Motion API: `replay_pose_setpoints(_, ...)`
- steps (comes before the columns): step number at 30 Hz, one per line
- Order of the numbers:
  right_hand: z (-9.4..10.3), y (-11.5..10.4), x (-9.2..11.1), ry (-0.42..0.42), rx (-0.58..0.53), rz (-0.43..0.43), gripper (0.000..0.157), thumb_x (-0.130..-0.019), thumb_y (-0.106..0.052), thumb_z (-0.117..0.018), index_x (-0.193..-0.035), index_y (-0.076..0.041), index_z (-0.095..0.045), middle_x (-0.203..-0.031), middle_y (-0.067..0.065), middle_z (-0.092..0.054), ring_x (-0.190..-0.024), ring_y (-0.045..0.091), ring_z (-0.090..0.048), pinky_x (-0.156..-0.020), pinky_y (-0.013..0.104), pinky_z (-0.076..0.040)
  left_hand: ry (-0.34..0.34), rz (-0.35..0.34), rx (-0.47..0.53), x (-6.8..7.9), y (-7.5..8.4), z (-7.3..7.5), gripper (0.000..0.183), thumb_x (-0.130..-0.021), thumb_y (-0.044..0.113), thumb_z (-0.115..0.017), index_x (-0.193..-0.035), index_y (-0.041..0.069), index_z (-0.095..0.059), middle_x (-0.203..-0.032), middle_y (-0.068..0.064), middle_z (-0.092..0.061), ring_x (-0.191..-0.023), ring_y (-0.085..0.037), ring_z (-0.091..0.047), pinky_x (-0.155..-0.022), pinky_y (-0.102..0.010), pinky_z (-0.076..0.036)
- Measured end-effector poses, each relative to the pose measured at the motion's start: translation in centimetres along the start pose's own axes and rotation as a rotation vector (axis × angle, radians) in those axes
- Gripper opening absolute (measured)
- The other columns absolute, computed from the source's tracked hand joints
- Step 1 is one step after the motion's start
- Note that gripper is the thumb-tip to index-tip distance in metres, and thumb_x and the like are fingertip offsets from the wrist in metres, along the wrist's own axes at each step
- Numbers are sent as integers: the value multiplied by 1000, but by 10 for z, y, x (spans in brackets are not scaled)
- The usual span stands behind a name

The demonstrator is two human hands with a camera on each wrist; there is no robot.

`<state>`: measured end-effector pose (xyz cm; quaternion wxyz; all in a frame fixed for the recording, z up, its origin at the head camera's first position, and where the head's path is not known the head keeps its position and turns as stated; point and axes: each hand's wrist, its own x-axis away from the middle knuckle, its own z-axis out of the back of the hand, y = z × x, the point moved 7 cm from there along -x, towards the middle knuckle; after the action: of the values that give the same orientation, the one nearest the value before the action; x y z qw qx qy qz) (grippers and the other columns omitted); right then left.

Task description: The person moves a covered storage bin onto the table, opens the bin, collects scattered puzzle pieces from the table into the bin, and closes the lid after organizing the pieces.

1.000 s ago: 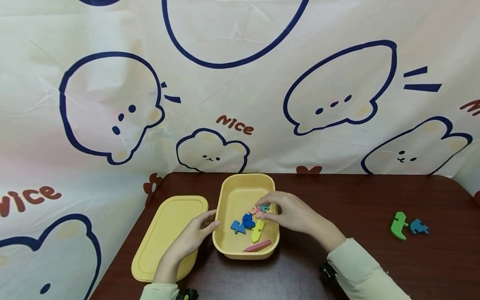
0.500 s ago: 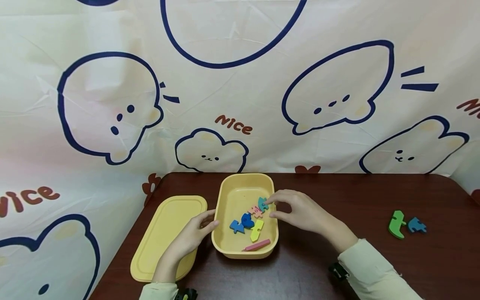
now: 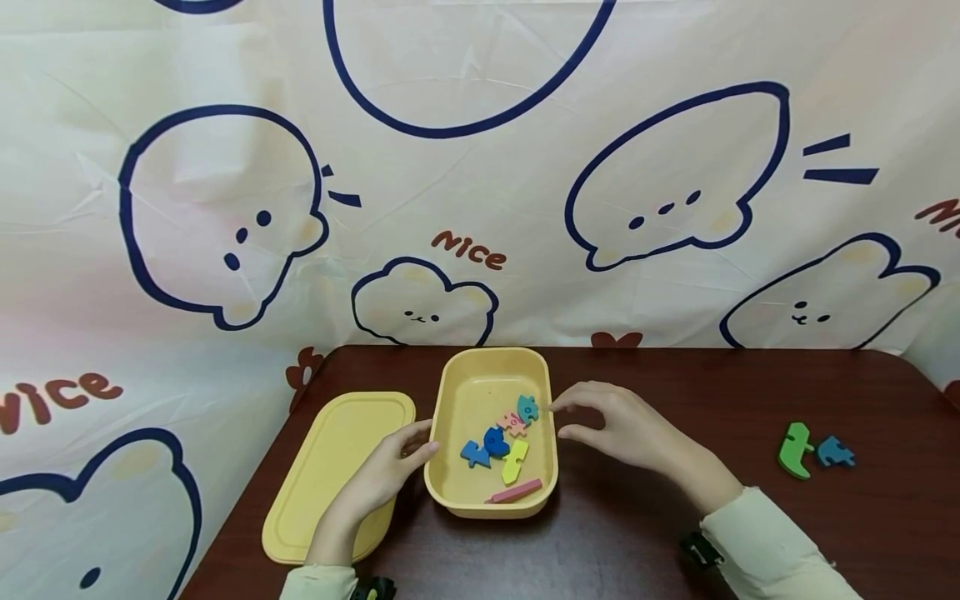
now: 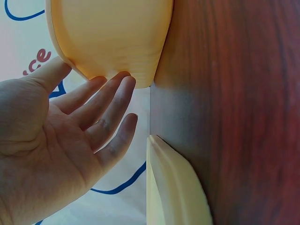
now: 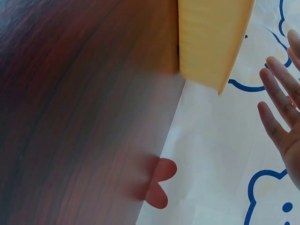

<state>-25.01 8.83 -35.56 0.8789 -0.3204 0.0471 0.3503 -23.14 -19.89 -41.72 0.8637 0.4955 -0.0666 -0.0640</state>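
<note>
A yellow box stands on the table with foam puzzle pieces inside. They include a teal piece, a pink piece, a dark blue piece, a blue piece and a yellow piece. A slim pink stick-like piece lies at the near end. My left hand rests its fingertips against the box's left wall, fingers extended in the left wrist view. My right hand hovers at the box's right rim, holding nothing; its fingers are spread in the right wrist view.
The yellow lid lies left of the box, partly under the left forearm. On the right of the dark wooden table lie a green puzzle piece and a blue puzzle piece. A printed cloth hangs behind.
My right hand has left the teal piece and drawn back rightward out of the box. The teal piece now lies uncovered beside the pink one. My left hand stays at the box wall.
</note>
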Motion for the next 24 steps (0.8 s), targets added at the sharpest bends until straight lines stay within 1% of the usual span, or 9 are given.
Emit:
replay_pose_setpoints(3,5,2,4,24,22,15,30,-87,-21,-79,-115,-18,-72,-111,-11,-67,-106,13,-62,-90,35,-53,-8,-8,0,0,1,0,47,-102,16,-59,-142,-5,-48,-130,-18,-60,-119,-33,-57,-98,-49,-45)
replay_pose_setpoints(8,11,6,11,51,46,28,30,-85,-20,-81,-113,-22,-72,-111,-12,-67,-106,10,-62,-90,35,-53,-15,-14,2,-1,1,-1,47,-102,17,-59,-142,-5,-48,-129,-18,-60,-118,-33,-57,-98,-48,-46)
replay_pose_setpoints(17,19,15,20,71,62,5,31,-83,-19,-83,-111,-26,-72,-110,-16,-66,-106,7,-61,-89,34,-52,-19,-25,1,0,1,0,47,-102,16,-58,-142,-5,-48,-129,-18,-61,-118,-33,-57,-98,-48,-46)
replay_pose_setpoints(24,28,23,30,93,85,-6,33,-82,-16,-83,-111,-25,-72,-110,-14,-67,-104,10,-63,-87,36,-53,-17,-9,-10,0,0,0,47,-102,18,-59,-141,-5,-49,-128,-17,-61,-117,-31,-58,-97,-47,-47)
